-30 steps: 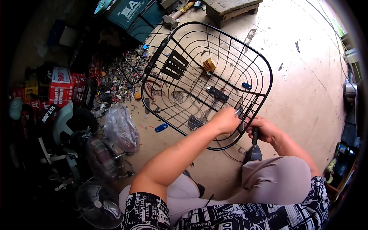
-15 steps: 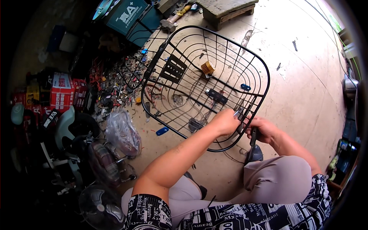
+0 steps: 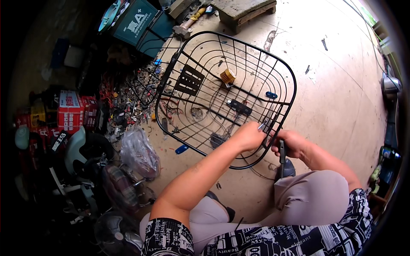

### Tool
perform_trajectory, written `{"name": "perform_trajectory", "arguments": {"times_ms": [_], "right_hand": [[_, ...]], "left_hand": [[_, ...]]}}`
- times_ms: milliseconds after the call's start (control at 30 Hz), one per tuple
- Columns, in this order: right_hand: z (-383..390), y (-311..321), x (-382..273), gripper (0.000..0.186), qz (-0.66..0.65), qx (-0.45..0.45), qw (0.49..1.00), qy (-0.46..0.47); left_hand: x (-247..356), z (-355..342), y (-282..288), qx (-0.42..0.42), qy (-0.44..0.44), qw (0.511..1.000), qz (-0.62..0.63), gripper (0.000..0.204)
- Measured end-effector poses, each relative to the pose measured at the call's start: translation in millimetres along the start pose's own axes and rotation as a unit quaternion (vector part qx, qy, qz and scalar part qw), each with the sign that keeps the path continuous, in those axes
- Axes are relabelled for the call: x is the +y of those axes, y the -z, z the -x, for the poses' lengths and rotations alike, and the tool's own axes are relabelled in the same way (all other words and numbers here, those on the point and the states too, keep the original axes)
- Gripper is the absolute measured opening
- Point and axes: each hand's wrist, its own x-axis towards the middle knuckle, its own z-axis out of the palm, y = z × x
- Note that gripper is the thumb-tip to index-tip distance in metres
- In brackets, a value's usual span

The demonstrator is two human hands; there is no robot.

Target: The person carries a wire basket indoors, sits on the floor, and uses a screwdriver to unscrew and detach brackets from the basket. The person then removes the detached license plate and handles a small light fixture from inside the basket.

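Note:
A black wire basket (image 3: 295,85) lies before me, its open side up, with a slotted black plate (image 3: 190,80) on its left part. My left hand (image 3: 250,135) is closed inside the basket's near right corner. A slim silver metal piece (image 3: 262,124) shows at its fingers; its kind is unclear. Just outside the same wall, my right hand (image 3: 290,144) is wrapped round a tool with a black handle (image 3: 282,150), which points down toward my shoe. The fingertips of both hands come close together at the wires, and what lies between them is hidden.
Through the basket's wires I see a yellow-brown ribbed part (image 3: 228,76), a black module (image 3: 239,106) and a blue piece (image 3: 271,95). Scraps litter the floor left. Around are a plastic-wrapped bundle (image 3: 139,151), red boxes (image 3: 70,109), a hammer (image 3: 183,30) and a wooden stool (image 3: 243,13).
The view has shifted slightly, so the surroundings sit a little differently. Both hands stay at the same corner of the basket, with only small movement.

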Motion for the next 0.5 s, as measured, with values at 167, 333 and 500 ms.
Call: {"name": "perform_trajectory", "arguments": {"times_ms": [167,333,500], "right_hand": [[-0.8,5.6,1.6,0.018,-0.023,-0.019,0.999,0.045],[0.9,5.5,-0.9,0.012,-0.04,-0.036,0.997,0.048],[-2.0,-0.7,-2.1,0.019,0.068,-0.033,0.99,0.119]], "left_hand": [[0.5,-0.9,0.0,-0.005,-0.001,1.0,0.011,0.026],[3.4,1.3,4.0,-0.011,0.007,1.0,0.016,0.025],[2.4,2.4,3.1,-0.01,0.0,1.0,-0.018,0.024]]}}
